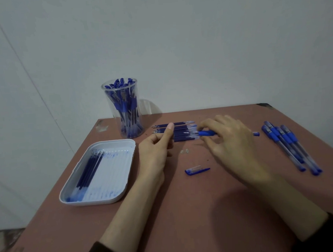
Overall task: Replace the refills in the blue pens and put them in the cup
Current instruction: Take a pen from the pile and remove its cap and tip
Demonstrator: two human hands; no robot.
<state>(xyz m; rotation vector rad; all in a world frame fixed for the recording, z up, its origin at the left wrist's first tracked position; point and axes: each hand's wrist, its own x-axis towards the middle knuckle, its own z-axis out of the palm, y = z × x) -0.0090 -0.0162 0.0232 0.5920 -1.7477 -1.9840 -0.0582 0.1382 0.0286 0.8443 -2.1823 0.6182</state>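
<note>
A matte reddish-brown surface (185, 211) carries everything. At 11 o'clock stands a clear cylindrical cup (135, 92) packed with blue pens. At 9 o'clock lies a white ribbed tray (110, 167) with rounded corners, holding thin dark refills (88, 168). At 12 o'clock a neat row of fresh refills (179, 132) lies flat. The right grip (230, 141) has its fingers curled round a pen (206, 133) by its blue rubbery sleeve, beside that row. The left grip (155, 147) is curled with the thumb raised over the row; whether it holds anything cannot be told. A clipped pen cap (197, 171) lies at centre, and loose capped pens (290, 144) at 3 o'clock.
</note>
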